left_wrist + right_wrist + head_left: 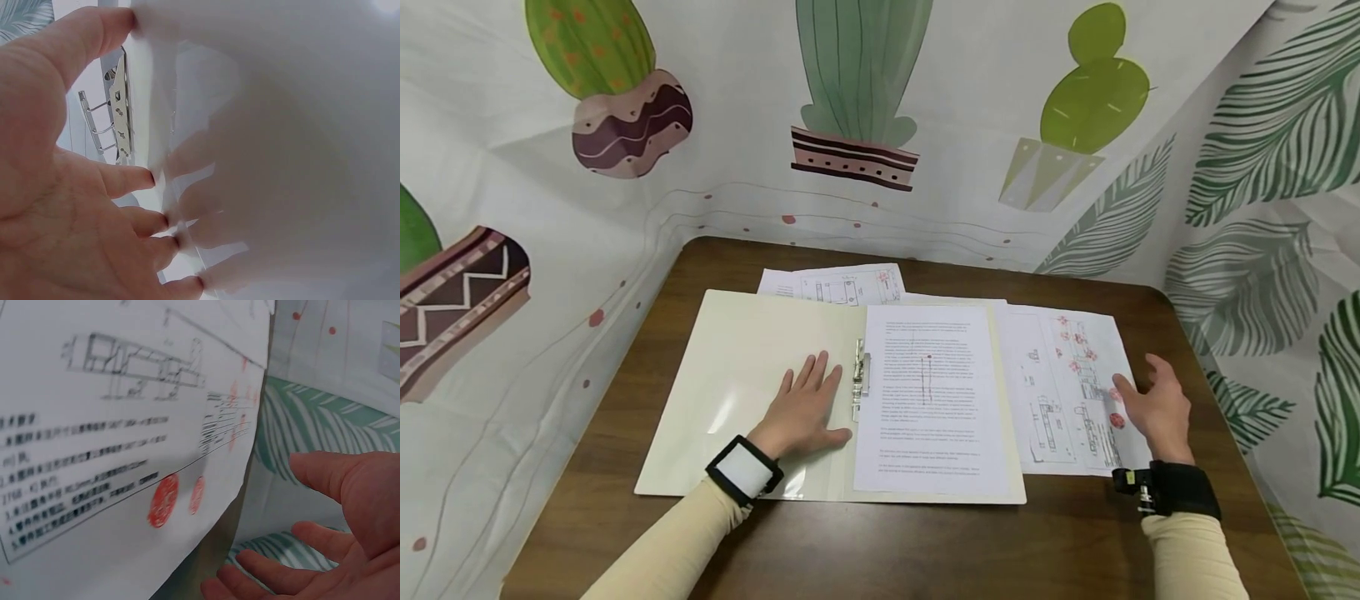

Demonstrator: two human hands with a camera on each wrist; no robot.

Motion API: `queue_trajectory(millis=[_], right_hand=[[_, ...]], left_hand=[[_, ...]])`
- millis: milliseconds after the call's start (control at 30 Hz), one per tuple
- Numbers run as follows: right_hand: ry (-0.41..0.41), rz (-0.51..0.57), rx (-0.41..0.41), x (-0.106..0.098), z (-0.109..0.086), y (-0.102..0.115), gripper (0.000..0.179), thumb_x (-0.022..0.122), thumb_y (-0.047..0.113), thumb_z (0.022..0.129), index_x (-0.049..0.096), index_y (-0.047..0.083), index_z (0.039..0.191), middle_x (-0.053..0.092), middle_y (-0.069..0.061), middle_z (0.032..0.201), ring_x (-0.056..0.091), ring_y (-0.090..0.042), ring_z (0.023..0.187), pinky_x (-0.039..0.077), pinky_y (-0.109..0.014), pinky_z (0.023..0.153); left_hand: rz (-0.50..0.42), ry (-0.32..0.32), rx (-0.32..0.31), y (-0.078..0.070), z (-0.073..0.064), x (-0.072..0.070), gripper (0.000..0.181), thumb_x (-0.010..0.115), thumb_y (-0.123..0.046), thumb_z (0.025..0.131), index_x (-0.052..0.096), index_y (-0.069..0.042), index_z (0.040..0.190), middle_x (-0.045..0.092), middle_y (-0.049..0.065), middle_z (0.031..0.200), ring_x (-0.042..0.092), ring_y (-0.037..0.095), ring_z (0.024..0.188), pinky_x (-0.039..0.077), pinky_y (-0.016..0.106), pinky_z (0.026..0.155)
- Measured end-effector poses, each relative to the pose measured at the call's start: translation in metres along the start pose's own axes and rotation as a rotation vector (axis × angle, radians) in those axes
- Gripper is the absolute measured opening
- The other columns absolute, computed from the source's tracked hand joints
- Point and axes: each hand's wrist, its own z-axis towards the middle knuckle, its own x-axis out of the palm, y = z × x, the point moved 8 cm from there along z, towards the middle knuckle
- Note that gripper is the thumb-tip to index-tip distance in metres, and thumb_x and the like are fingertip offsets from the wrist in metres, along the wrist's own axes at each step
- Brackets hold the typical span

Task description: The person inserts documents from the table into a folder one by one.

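An off-white file folder (700,392) lies spread out on the wooden table. My left hand (805,412) rests on its left cover with the fingers spread, beside the metal clip (861,375); in the left wrist view the fingertips touch the glossy cover and the clip (119,106) stands near the thumb. A printed text sheet (925,400) lies on the folder's right side. My right hand (1159,408) is at the right edge of a drawing sheet (1067,392) with red stamps. In the right wrist view its fingers are apart, holding nothing, beside the stamped sheet (125,456).
More drawing sheets (850,286) stick out behind the folder. The brown table (880,550) has its back edge against a cloth backdrop (970,100) printed with cacti and leaves. Both wrists carry strapped-on devices (1183,489).
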Motion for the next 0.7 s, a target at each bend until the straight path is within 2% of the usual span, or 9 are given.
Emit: queue_trajectory(millis=[300, 533, 700], right_hand=[[0.056, -0.035, 0.056, 0.010, 0.009, -0.010, 0.082, 0.058, 0.030, 0.103, 0.009, 0.005, 0.164, 0.016, -0.034, 0.164, 0.030, -0.061, 0.139, 0.029, -0.075, 0.108], [0.088, -0.067, 0.086, 0.017, 0.007, -0.012, 0.086, 0.059, 0.034, 0.102, 0.007, 0.006, 0.165, 0.026, -0.039, 0.157, 0.039, -0.060, 0.123, 0.035, -0.077, 0.101], [0.089, -0.094, 0.077, 0.020, 0.006, -0.013, 0.087, 0.061, 0.035, 0.101, 0.008, 0.005, 0.164, 0.030, -0.040, 0.154, 0.039, -0.061, 0.121, 0.035, -0.077, 0.099]], left_hand=[[0.016, -0.008, 0.003, 0.000, 0.001, 0.001, 0.105, 0.076, -0.053, 0.085, 0.027, -0.001, 0.161, 0.005, 0.024, 0.169, 0.003, 0.041, 0.157, 0.009, 0.065, 0.121], [0.014, -0.011, 0.006, 0.000, 0.000, 0.000, 0.105, 0.076, -0.053, 0.085, 0.028, 0.000, 0.161, 0.006, 0.025, 0.169, 0.004, 0.041, 0.157, 0.009, 0.066, 0.121], [0.001, -0.020, 0.018, 0.000, -0.001, -0.001, 0.104, 0.076, -0.052, 0.085, 0.027, 0.000, 0.161, 0.006, 0.025, 0.169, 0.003, 0.042, 0.157, 0.009, 0.066, 0.121]])
